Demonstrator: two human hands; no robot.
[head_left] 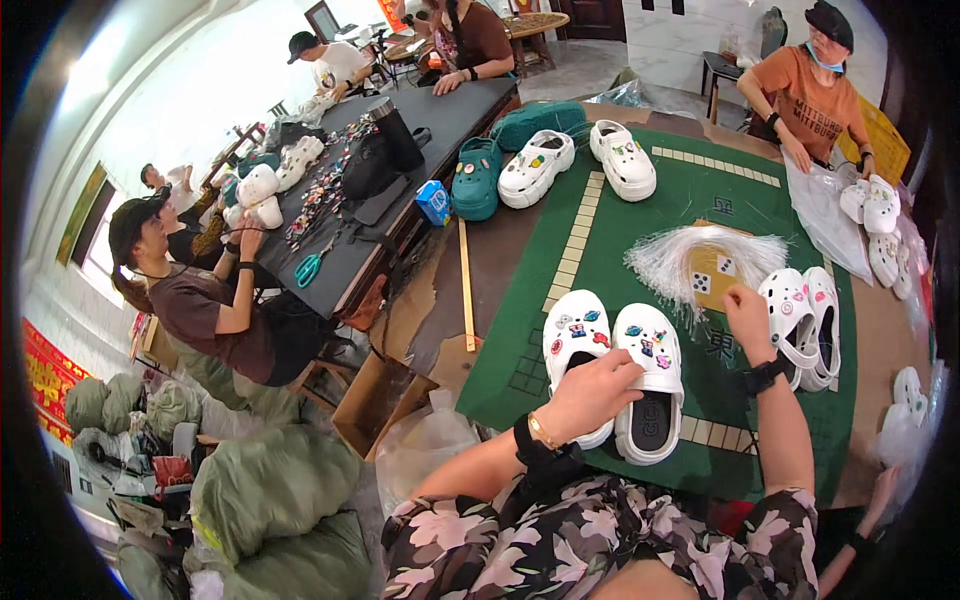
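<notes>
A pair of white clogs with colourful shoe charms lies in front of me: the left clog point(578, 322) and the right clog point(648, 345). Across their openings reaches my left hand point(592, 393), its fingers closed at the inner edge of the right clog. My right hand point(748, 322) is raised beside the near edge of a fanned bundle of thin white plastic strands point(660, 262), fingers pinched together; whatever they hold is too small to make out. The strands lie around a brown card point(712, 275). Right of that hand stands another white pair with pink charms point(790, 310).
On the green mat point(530, 310) stand more white clogs point(622, 160); a teal clog point(476, 180) is at its far left. A blue box point(433, 203) sits nearby. People work at a dark table point(340, 250) left, and a person point(825, 90) handles bagged clogs far right.
</notes>
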